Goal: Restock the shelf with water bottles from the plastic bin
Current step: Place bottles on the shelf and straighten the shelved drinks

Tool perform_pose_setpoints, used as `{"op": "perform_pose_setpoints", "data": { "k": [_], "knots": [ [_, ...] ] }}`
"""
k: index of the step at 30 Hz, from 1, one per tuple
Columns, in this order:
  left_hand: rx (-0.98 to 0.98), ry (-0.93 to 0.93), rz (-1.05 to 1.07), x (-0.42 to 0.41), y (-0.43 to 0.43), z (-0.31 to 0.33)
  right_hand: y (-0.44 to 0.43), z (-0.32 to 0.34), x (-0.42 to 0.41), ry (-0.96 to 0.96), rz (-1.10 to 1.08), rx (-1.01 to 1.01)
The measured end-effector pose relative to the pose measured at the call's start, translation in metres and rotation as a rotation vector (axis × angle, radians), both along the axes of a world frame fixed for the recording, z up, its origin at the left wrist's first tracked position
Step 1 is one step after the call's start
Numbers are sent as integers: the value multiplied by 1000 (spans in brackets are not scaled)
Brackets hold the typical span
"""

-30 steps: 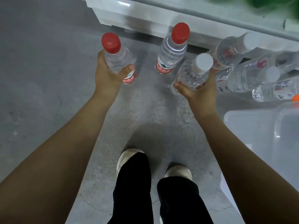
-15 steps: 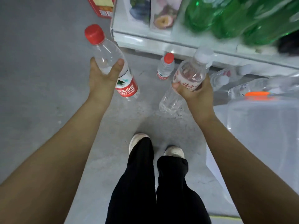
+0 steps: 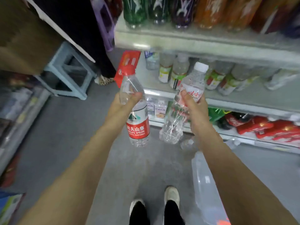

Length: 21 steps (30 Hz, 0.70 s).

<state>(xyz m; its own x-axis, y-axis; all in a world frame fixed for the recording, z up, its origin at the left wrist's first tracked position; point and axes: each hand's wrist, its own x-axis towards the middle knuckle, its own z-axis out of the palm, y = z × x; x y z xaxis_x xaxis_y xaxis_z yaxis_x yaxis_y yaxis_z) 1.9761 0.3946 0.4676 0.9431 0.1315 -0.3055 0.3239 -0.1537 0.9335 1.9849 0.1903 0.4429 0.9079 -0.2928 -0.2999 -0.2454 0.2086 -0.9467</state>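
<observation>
Clear glossy plastic bottles (image 3: 136,109), translucent plastic bin (image 3: 206,189) at right, matt grey rough floor (image 3: 65,135).

The left grip (image 3: 125,103) holds the left bottle (image 3: 138,122) just beside the right bottle (image 3: 190,88) in the right grip (image 3: 195,109), both before the shelf (image 3: 253,98) at far right. The plastic bin (image 3: 203,184) sits on the floor (image 3: 65,135), near right. A stool (image 3: 68,73) stands far left.
</observation>
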Motion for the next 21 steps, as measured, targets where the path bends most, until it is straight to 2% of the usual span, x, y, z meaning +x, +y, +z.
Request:
{"op": "perform_pose_setpoints", "data": {
  "k": [3, 10, 16, 21],
  "knots": [
    [-98, -94, -21, -2, 1, 86, 8, 86, -1, -96, -6, 51],
    [-207, -295, -87, -22, 22, 255, 42, 254, -32, -315, -53, -24],
    [-279, -485, -125, -27, 36, 361, 56, 378, -66, -455, -79, -199],
    [-332, -606, -186, -26, 38, 434, 59, 454, -77, -506, -132, -258]
  ]
}}
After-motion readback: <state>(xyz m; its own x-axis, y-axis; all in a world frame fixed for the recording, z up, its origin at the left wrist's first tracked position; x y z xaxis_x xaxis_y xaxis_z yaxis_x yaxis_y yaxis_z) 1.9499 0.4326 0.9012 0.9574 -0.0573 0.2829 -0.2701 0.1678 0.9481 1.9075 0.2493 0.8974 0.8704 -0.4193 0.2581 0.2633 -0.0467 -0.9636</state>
